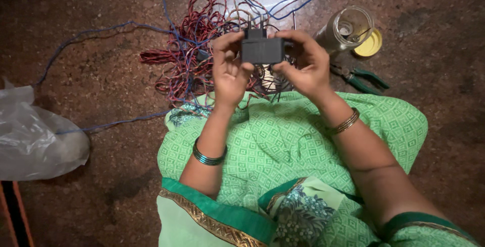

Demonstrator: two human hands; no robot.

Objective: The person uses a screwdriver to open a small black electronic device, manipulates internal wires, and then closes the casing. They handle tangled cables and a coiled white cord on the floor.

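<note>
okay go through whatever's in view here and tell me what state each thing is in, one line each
Black plug adapter: held up between both hands, prongs pointing away.
Left hand: gripping the adapter's left end.
Right hand: gripping its right end.
Glass jar: lying on its side, open.
Yellow lid: off, beside the jar's mouth.
Green-handled pliers: lying on the floor, untouched.
Red and blue wires: tangled in a loose heap.
Clear plastic bag: crumpled on the floor.

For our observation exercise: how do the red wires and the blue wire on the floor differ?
The red wires lie bunched in a dense tangled heap; the blue wire runs as a single long strand spread across the floor. The red wires sit just beyond the hands; the blue wire trails far to the left. Both are thin, flexible, and cross each other.
</note>
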